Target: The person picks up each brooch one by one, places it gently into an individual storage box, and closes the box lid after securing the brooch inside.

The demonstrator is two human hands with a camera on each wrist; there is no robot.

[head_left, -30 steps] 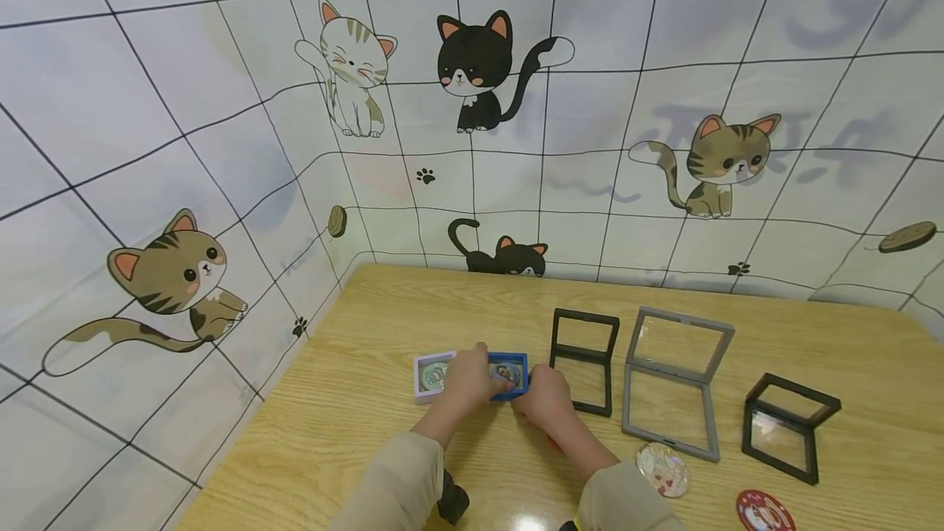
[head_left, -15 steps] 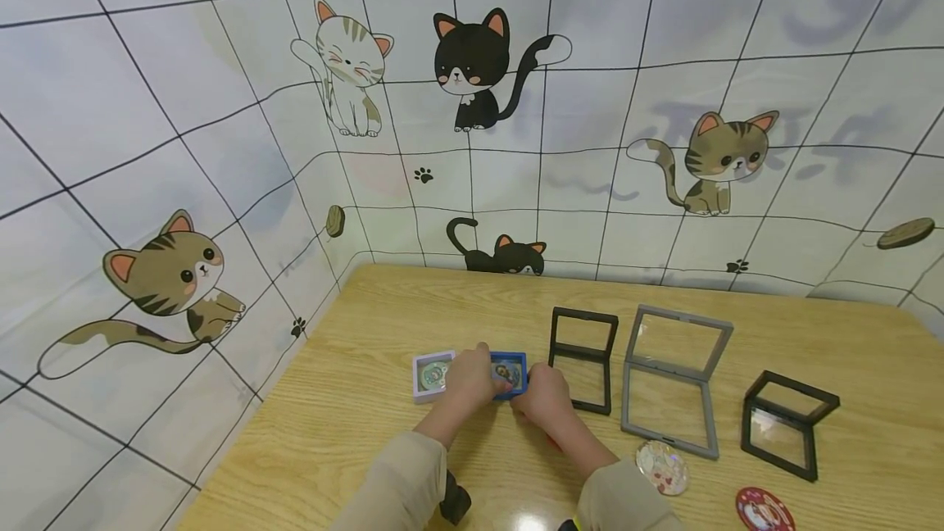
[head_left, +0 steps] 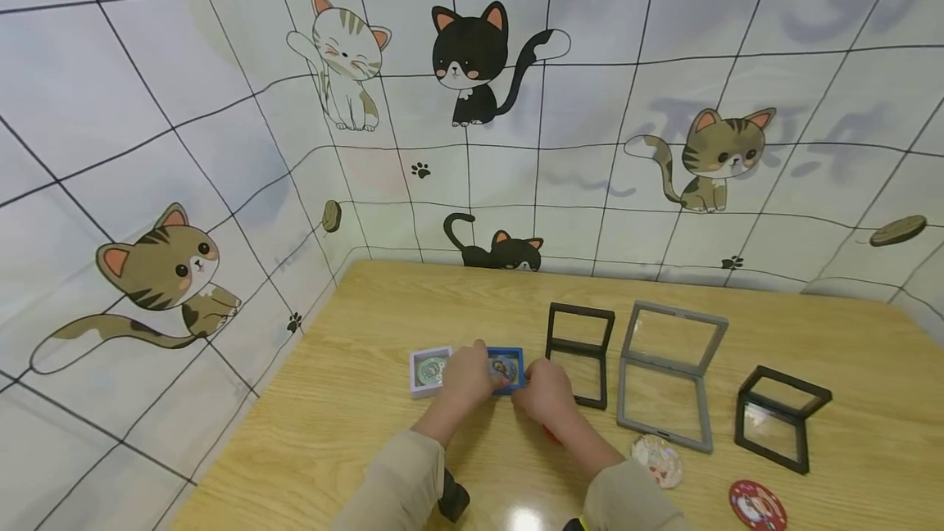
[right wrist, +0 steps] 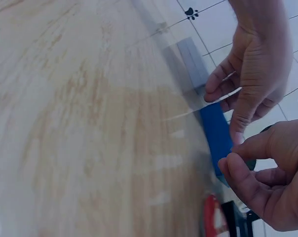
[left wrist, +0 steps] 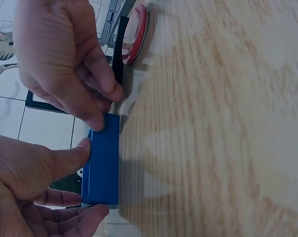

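A small blue open box (head_left: 522,367) lies flat on the wooden table, a round picture badge (head_left: 503,369) inside it. My left hand (head_left: 466,375) grips its left end, with the thumb on the near rim, as the left wrist view shows. At the opposite end my right hand (head_left: 547,393) pinches the near right corner between thumb and index finger. Both hands touch the blue box's wall (left wrist: 103,168). Just left of them stands a lavender box (head_left: 415,383) holding a pale green badge (head_left: 431,369), partly covered by the left hand.
Right of the hands stand a black hinged frame (head_left: 604,375), a larger grey one (head_left: 704,412) and another black one (head_left: 767,453), all unfolded. A clear decorated disc (head_left: 658,460) and a red badge (head_left: 758,505) lie nearer. Another red badge (left wrist: 135,34) sits by the right forearm.
The head view has shifted slightly. Both hands stay at the blue box in nearly the same pose, and the frames and badges lie as before.
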